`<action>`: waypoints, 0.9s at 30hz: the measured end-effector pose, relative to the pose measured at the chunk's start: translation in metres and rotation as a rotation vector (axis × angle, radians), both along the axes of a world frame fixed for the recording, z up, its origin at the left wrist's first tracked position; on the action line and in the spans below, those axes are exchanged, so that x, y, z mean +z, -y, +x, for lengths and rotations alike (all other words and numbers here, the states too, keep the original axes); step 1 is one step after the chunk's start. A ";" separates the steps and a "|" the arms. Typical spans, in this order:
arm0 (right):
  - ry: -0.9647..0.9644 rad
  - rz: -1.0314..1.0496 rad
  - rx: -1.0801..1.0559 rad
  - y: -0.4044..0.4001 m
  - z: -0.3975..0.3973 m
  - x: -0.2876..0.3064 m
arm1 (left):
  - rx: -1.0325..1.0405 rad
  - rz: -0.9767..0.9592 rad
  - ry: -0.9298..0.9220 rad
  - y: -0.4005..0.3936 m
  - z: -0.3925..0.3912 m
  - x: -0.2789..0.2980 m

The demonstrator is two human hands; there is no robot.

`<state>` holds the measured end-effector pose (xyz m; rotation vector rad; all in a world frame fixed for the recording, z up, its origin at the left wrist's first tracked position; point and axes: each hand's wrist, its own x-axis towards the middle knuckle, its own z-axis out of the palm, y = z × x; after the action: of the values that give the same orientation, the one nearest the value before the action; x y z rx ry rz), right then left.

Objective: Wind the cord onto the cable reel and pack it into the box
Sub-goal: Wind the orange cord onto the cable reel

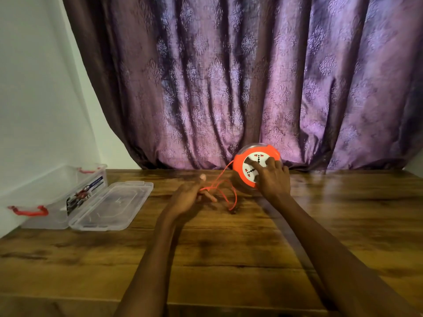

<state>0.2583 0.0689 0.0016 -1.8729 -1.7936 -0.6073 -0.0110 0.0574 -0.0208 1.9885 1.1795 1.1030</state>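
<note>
Orange cable reel tilted up on its edge at back of wooden table, just in front of purple curtain, socket face turned toward camera. Right hand laid on that face, fingers curled over hub and rim, gripping it, prob. to steady reel and turn it. Thin orange cord leaving left side of reel, running down to left hand. Cord passing between thumb and fingers, lightly pinched; fingers mostly relaxed, likely to guide w/ some tension. Loose loop and dark plug end lying on table betw. both hands, so winding not finished yet. Clear plastic box w/ red handles open at far left, lid flat beside it, ready for packing.
</note>
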 end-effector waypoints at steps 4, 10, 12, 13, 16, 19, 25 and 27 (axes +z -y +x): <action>-0.037 0.026 -0.012 -0.001 0.003 0.001 | 0.294 0.224 -0.382 0.001 -0.004 -0.008; -0.047 0.035 0.009 0.001 0.002 0.001 | 0.426 0.278 -0.532 -0.010 -0.012 -0.027; -0.043 0.030 0.038 0.002 0.000 0.001 | 0.464 0.293 -0.505 -0.005 -0.010 -0.023; -0.036 0.029 0.051 0.003 -0.002 0.000 | 0.477 0.342 -0.477 -0.002 -0.007 -0.017; -0.008 0.044 0.081 0.005 -0.009 0.002 | 0.400 0.660 -0.408 0.009 0.008 -0.002; 0.006 0.081 0.114 0.007 -0.019 0.007 | 0.200 0.694 -0.220 0.022 0.032 -0.003; 0.066 0.166 0.201 0.007 -0.036 0.022 | 0.179 0.102 0.186 0.007 0.053 -0.019; 0.101 0.190 0.233 0.007 -0.041 0.026 | 0.012 -0.023 0.478 0.004 0.058 -0.019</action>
<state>0.2177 0.0622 0.0271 -1.5074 -1.9098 -0.7668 0.0468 0.0538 -0.0397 1.5754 0.9413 1.4590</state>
